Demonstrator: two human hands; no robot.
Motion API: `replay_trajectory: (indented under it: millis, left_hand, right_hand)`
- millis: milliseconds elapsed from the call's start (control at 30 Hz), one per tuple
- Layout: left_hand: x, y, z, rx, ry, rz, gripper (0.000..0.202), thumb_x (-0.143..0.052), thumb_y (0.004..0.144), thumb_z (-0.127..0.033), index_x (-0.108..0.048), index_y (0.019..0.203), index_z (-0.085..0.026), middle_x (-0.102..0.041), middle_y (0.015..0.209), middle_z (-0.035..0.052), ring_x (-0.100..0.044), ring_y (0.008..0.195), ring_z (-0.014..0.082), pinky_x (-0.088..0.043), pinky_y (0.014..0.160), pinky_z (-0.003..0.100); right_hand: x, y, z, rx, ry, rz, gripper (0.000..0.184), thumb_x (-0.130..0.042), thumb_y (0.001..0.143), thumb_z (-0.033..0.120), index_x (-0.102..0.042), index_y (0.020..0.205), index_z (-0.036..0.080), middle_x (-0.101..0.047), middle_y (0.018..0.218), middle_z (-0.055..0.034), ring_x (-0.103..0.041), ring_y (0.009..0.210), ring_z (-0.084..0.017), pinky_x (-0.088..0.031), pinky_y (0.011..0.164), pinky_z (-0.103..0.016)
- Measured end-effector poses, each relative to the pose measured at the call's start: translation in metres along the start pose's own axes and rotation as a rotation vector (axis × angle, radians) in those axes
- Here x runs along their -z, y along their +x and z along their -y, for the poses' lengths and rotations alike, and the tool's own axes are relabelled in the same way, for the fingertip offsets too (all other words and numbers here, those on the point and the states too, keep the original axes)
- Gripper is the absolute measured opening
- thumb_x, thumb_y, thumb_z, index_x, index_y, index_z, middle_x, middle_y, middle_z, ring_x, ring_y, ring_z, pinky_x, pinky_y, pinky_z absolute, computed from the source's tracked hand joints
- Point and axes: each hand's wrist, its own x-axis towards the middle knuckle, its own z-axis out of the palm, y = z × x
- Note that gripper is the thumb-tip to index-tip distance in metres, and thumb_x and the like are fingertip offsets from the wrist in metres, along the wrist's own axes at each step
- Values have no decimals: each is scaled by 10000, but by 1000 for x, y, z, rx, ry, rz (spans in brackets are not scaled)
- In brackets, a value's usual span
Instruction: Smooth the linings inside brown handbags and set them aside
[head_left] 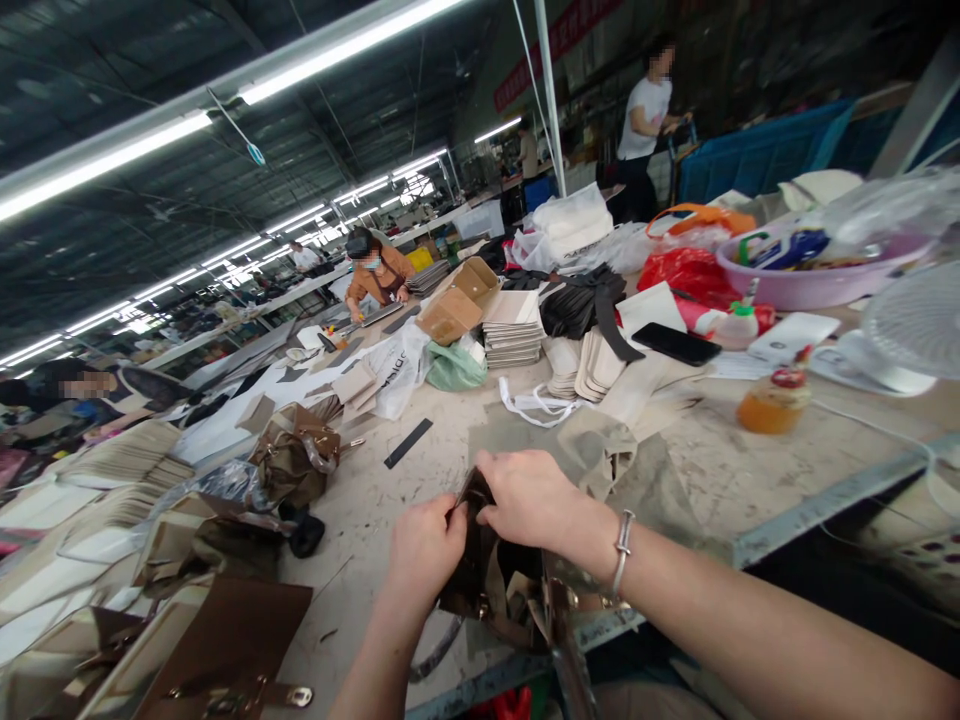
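Observation:
Both of my hands grip a dark brown leather piece [474,572] at the near edge of the worktable [780,520]. My left hand [424,548] is closed on its left side. My right hand [534,498], with a metal bracelet on the wrist, pinches its top edge. Tan straps and a gold buckle hang below the piece. Much of the piece is hidden under my fingers.
Brown bag parts [217,640] lie at the near left, an olive bag [296,455] behind them. Stacks of cut panels [513,330], a cardboard box [457,300], a black phone [675,343], a bottle [772,400] and a white fan [911,330] stand further back. Other people work beyond.

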Motion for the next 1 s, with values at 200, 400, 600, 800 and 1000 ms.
replay_trajectory:
  millis: [200, 400, 600, 800, 1000]
  left_hand:
    - [-2, -1, 2, -5, -7, -16, 288, -434, 887, -340, -611, 705, -204, -685, 690, 43, -610, 645, 178, -233, 538, 267]
    - [-2, -2, 5, -1, -28, -15, 286, -442, 882, -331, -602, 687, -197, -664, 652, 34, -600, 632, 166, -235, 539, 266]
    - [-2, -1, 3, -2, -36, 8, 271, -450, 879, -330, -615, 708, -201, -664, 658, 29, -608, 642, 175, -258, 541, 265]
    - [5, 2, 4, 24, -201, 55, 348, -576, 814, -373, -592, 1141, -256, -711, 856, 20, -648, 811, 203, -380, 651, 268]
    - [10, 18, -2, -35, -312, 20, 386, -590, 807, -409, -610, 1154, -241, -696, 1038, 57, -631, 944, 218, -409, 758, 275]
  right_hand:
    - [-3, -8, 11, 8, -53, 80, 168, -531, 801, 194, -683, 760, 136, -678, 801, -124, -646, 748, -221, -467, 637, -276]
    - [-3, 5, -1, -29, -77, 13, 231, -458, 861, 171, -683, 824, 134, -663, 818, -120, -636, 778, -218, -465, 652, -274]
    - [-6, 16, -9, -69, -91, -11, 250, -468, 875, 258, -687, 864, 139, -658, 867, -131, -628, 839, -213, -454, 718, -266]
    - [-8, 20, -11, -84, -102, -25, 255, -448, 883, 286, -674, 875, 169, -661, 872, -103, -625, 835, -214, -459, 693, -275]
    - [-10, 22, -14, -96, -107, -39, 210, -477, 857, 277, -662, 849, 178, -658, 858, -79, -623, 814, -206, -451, 662, -268]
